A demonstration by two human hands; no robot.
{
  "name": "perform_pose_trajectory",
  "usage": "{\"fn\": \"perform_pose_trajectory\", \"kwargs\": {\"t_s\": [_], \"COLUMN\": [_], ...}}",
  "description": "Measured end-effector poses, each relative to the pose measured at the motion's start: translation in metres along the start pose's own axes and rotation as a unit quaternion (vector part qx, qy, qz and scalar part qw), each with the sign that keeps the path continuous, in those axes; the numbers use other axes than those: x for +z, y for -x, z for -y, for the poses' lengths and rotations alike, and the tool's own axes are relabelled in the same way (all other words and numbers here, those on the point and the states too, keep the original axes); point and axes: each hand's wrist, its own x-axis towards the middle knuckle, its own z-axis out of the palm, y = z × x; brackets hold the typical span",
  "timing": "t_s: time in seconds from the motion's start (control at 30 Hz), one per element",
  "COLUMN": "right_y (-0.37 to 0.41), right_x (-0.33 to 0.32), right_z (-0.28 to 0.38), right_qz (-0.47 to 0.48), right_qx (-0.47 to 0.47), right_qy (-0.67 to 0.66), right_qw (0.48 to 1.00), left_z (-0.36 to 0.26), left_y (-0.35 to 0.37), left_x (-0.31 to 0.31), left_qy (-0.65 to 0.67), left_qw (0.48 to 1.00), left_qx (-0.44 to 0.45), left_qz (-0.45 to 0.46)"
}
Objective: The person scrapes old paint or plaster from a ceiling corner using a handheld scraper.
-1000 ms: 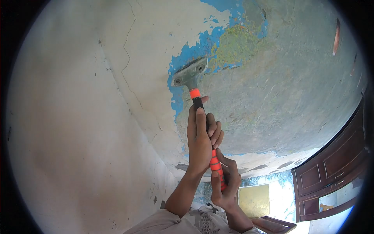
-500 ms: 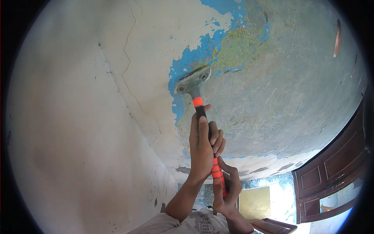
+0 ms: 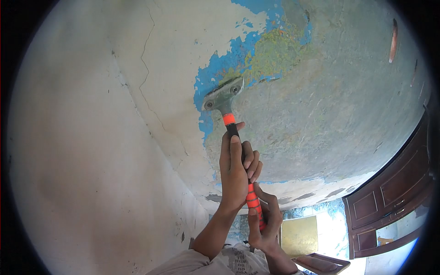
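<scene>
A long-handled scraper [image 3: 223, 95] with a wide metal head, two screws and an orange-and-black handle is raised overhead. Its blade edge lies at the border of blue old paint [image 3: 217, 68] and a bare grey patch. My left hand [image 3: 234, 174] is wrapped round the black upper part of the handle, thumb along it. Lower down, my right hand [image 3: 266, 217] grips the orange banded end [image 3: 252, 197]. Yellow-green residue [image 3: 275, 52] shows just beyond the head.
Cream paint with a thin crack [image 3: 144, 59] covers the surface on the left, meeting a pale wall [image 3: 91, 174]. A dark wooden cabinet [image 3: 389, 197] stands at lower right, near a yellowish panel [image 3: 299, 236] and bright light. A brown framed item [image 3: 323, 264] is at the bottom.
The view has shifted slightly. Against the paint patches, the scraper head sits marginally nearer to me; both hands keep the same hold.
</scene>
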Motion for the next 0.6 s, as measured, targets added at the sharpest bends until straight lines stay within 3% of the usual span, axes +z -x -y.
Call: {"fn": "perform_pose_trajectory", "kwargs": {"t_s": [0.2, 0.3, 0.6], "right_y": [0.002, -0.001, -0.004], "right_x": [-0.001, 0.004, -0.002], "right_z": [0.003, 0.002, 0.008], "right_qz": [0.005, -0.018, 0.014], "right_qx": [0.044, -0.01, 0.019], "right_qy": [-0.011, -0.024, -0.007], "right_qw": [0.999, 0.999, 1.0], "left_z": [-0.005, -0.002, -0.008], "left_y": [0.0, 0.0, -0.002], "left_x": [0.002, 0.0, 0.004], "left_qy": [-0.01, -0.006, 0.008], "left_qw": [1.0, 1.0, 1.0], "left_qx": [-0.003, 0.002, -0.003], "left_qz": [0.004, 0.004, 0.003]}}
